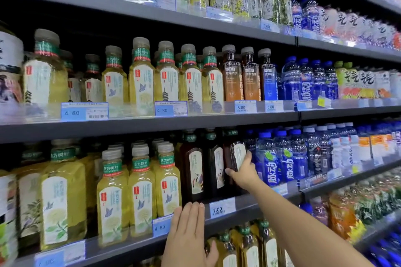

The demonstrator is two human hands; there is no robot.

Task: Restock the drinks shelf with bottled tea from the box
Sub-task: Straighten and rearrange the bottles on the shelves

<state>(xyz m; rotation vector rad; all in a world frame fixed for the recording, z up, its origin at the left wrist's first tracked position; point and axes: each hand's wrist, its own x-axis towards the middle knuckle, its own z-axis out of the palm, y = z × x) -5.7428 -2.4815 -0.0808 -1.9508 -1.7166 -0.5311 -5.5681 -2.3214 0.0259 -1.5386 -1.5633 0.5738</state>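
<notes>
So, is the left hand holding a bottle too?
No, the left hand lies flat against the shelf edge; only the right hand grips a dark bottle.

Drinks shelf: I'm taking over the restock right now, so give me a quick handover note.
Right hand grips a dark tea bottle at the row's end, beside the blue bottles.
Left hand is open, fingers flat on the shelf edge.
Two more dark bottles already stand on its other side.
Box is not in view.
Left to do: seat this bottle; remaining stock unknown.
</notes>
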